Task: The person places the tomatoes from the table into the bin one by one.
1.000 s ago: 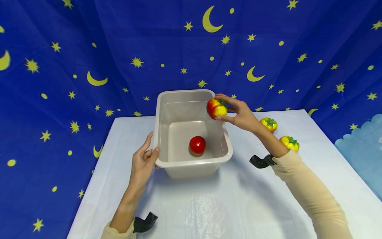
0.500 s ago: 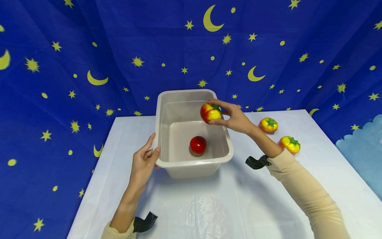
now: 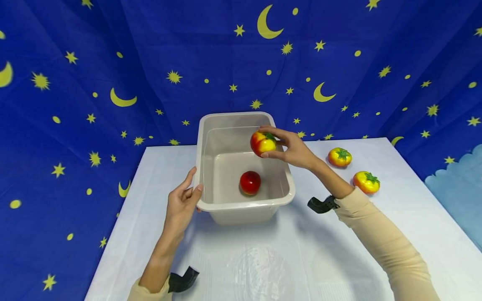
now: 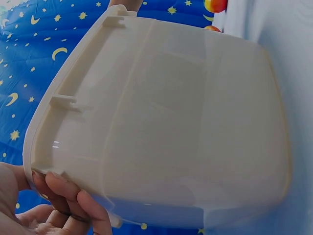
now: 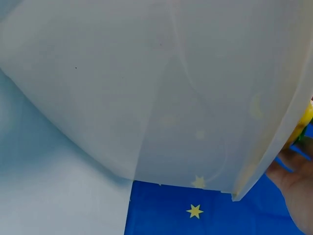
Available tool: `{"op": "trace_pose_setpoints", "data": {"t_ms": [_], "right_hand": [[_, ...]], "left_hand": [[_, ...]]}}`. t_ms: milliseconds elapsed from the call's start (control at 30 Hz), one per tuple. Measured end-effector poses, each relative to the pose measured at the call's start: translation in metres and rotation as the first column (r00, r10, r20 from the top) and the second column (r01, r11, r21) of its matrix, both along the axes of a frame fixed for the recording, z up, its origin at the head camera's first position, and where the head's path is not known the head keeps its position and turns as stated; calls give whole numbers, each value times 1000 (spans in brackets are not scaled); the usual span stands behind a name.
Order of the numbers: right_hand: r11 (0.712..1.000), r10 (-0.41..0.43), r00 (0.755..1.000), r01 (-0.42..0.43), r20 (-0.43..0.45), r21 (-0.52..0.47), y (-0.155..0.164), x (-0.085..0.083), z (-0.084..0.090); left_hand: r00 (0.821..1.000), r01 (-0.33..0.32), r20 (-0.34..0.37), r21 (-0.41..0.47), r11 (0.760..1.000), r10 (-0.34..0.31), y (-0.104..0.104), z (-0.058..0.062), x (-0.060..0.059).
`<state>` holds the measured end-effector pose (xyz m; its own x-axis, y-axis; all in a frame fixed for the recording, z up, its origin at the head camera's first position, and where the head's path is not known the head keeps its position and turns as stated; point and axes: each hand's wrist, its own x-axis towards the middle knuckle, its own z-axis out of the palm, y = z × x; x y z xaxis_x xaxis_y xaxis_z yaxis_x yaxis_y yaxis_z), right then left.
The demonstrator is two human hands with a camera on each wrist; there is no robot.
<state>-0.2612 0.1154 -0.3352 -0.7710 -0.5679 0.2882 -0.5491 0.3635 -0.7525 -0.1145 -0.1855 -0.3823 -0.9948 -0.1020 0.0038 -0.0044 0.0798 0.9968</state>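
Observation:
A grey plastic bin (image 3: 241, 215) stands at the middle of the table. My left hand (image 3: 181, 202) grips its near left rim, thumb on the edge; in the left wrist view, curled fingers (image 4: 63, 188) lie under the lip. My right hand (image 3: 295, 148) holds a red-and-yellow persimmon (image 3: 262, 144) with a green leafy top, between thumb and fingers, over the bin's right side. In the right wrist view the bin wall (image 5: 122, 88) hides most of that persimmon (image 5: 303, 125). A shiny red round fruit (image 3: 250, 182) lies on the bin's floor.
Two more yellow-orange persimmons, a farther one (image 3: 340, 157) and a nearer one (image 3: 366, 182), sit on the white tabletop (image 3: 263, 263) right of the bin. A blue curtain (image 3: 211, 50) with moons and stars hangs behind the table.
My right hand has carried the persimmon left and slightly down, from the bin's right rim to over its inside. The left hand and the bin stay put.

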Motion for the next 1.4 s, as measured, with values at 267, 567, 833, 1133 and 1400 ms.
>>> {"op": "trace_pose_setpoints", "data": {"t_ms": [267, 567, 833, 1133, 1400], "right_hand": [[1000, -9, 1000, 8, -23, -11, 0, 2, -1], [998, -59, 998, 59, -34, -7, 7, 1, -4], [996, -83, 996, 83, -20, -15, 14, 3, -2], [987, -130, 990, 123, -61, -103, 30, 4, 7], [976, -182, 981, 171, -71, -136, 48, 7, 7]], "left_hand": [[1000, -5, 0, 3, 1000, 5, 0, 0, 0], [1000, 0, 3, 2, 1000, 0, 1, 0, 0], [1000, 1, -11, 6, 1000, -1, 0, 0, 0], [1000, -1, -6, 0, 1000, 1, 0, 2, 0], [1000, -9, 0, 4, 1000, 9, 1, 0, -1]]}}
